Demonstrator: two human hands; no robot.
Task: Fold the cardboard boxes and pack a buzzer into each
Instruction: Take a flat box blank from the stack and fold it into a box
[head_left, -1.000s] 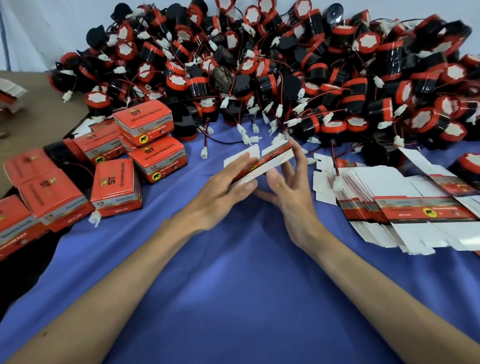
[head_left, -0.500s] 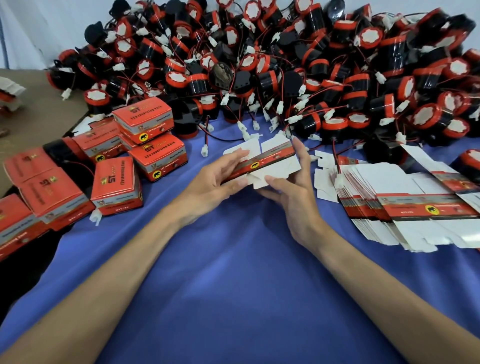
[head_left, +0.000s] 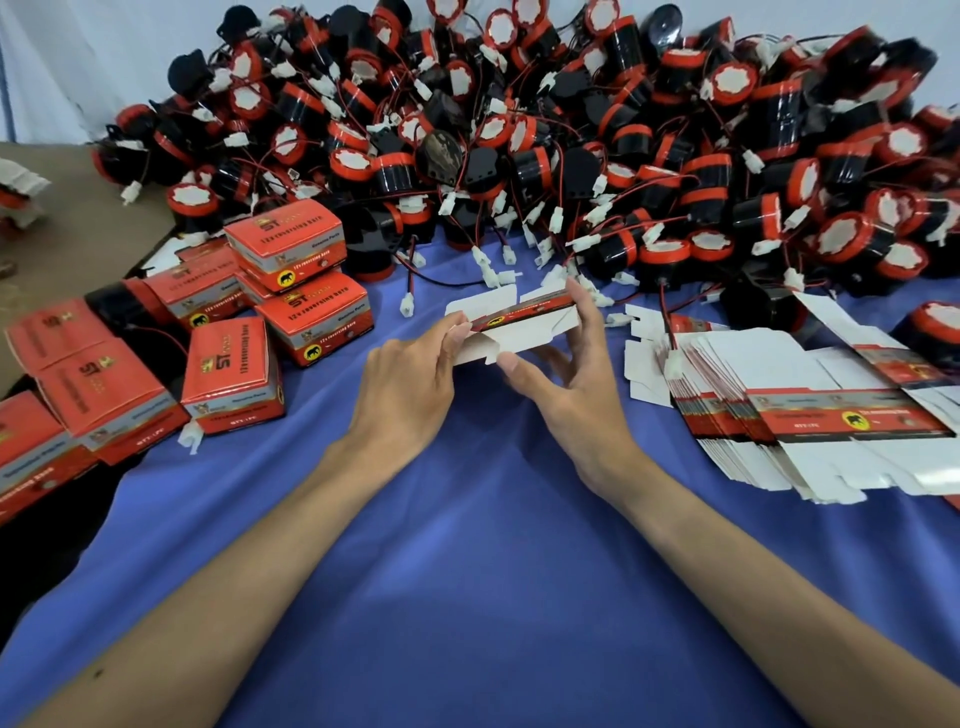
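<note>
The person is popping 1 flat carton open into a sleeve, holding it just above the blue cloth in front of the buzzer pile. The left hand pinches its left end, fingertips curled onto the edge. The right hand clasps the right end, forefinger up along the far edge and thumb under the white near flap. So the carton bridges the 2 hands, gripped at each end with its middle free. To do this well I'd ease the ends towards each other until the creases spring square, then tuck the bottom flaps; squeezing the printed face would likely dent it. The stack of flat cartons lies just right of the right hand, the packed boxes off to the left
</note>
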